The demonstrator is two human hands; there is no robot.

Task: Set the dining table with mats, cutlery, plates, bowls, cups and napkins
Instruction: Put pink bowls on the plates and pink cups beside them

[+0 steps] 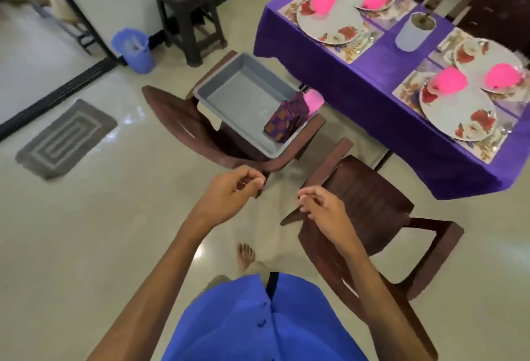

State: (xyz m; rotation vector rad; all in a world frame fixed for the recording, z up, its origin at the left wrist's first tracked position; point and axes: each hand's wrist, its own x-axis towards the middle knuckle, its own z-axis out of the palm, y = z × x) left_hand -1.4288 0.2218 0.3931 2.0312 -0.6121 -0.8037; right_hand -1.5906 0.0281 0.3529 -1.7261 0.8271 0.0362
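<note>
**Empty hands near the chairs, table partly set**

Left hand (235, 188) and right hand (318, 203) loosely curled above the floor, grasping nothing. Far right: purple table (372, 74) with mats, flowered plates (329, 21) and pink bowls (324, 1). Between, on a brown chair (183, 128): grey tub (243, 94) holding patterned napkins (284, 120) and one pink cup (313, 101) at its right end.
</note>
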